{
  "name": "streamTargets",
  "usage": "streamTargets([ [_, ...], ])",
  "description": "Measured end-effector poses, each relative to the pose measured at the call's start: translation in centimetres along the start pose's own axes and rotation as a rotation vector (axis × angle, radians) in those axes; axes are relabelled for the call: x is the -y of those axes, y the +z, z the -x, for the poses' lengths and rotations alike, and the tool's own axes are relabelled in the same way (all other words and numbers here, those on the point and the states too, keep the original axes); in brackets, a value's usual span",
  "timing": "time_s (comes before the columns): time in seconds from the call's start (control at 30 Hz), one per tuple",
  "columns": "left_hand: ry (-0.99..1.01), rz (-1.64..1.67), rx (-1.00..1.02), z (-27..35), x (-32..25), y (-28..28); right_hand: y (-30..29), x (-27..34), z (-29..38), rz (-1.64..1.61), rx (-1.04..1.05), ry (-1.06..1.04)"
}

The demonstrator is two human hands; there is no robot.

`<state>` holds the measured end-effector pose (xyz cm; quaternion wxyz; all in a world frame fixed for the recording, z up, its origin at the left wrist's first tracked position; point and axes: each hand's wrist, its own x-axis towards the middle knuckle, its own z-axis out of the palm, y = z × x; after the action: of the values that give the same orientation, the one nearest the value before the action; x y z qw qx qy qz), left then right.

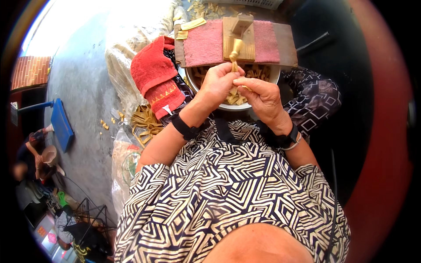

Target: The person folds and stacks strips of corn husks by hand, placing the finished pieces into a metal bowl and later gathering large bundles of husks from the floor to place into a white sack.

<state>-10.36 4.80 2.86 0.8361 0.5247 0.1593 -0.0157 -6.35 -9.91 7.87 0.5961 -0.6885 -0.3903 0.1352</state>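
Both hands are close together above a white-rimmed basin (235, 107). A knotted, pale yellow strip (235, 54), which looks like bean curd skin, stands up from the fingers of my left hand (217, 81). My right hand (263, 96) meets the left at the fingertips and pinches the strip's lower part, mostly hidden by the fingers. Many similar knotted pieces (237, 98) lie in the basin. Just beyond the hands, a wooden board (286, 42) spans the basin's far side, covered partly by a pink cloth (204, 42). A wooden block (247, 49) with an upright peg (242, 23) rests on it.
Flat yellow strips (193, 23) lie on the board's left end. A red towel (153, 67) drapes over my left knee, near a heap of loose strips (146, 120) and plastic sacks (123, 62). Farther left are a blue platform scale (61, 125) and a seated person (34, 154).
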Motion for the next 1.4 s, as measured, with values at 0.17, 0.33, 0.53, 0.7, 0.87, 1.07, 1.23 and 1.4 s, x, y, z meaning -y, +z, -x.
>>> streamTargets([
  [0.17,-0.009,-0.066,0.100,0.9,-1.7,1.3,-1.4,0.8,0.4,-0.514,0.062,0.480],
  [0.33,-0.013,-0.084,0.087,0.7,-1.5,1.5,-1.6,0.8,0.2,-0.864,0.086,0.517],
  [0.53,0.026,-0.353,0.012,0.8,-1.3,0.5,-0.9,1.4,0.3,-0.107,0.023,0.219],
  [0.7,-0.029,0.104,-0.075,0.3,-0.5,-0.1,-1.5,0.3,0.3,-0.150,0.005,0.357],
  [0.87,-0.005,0.176,-0.091,0.1,-0.6,-0.6,-2.8,0.1,0.8,-0.099,0.142,0.558],
  [1.07,0.030,-0.465,-0.027,0.7,-2.7,-0.3,-3.8,-0.4,-1.2,0.574,-0.253,-0.100],
  [1.23,0.148,-0.612,0.180,1.0,-3.8,0.3,-4.4,-1.4,-1.9,0.007,-0.156,0.276],
  [1.4,0.043,-0.153,0.212,0.5,-3.6,1.3,-4.2,-1.5,-1.4,-0.099,-0.039,0.400],
])
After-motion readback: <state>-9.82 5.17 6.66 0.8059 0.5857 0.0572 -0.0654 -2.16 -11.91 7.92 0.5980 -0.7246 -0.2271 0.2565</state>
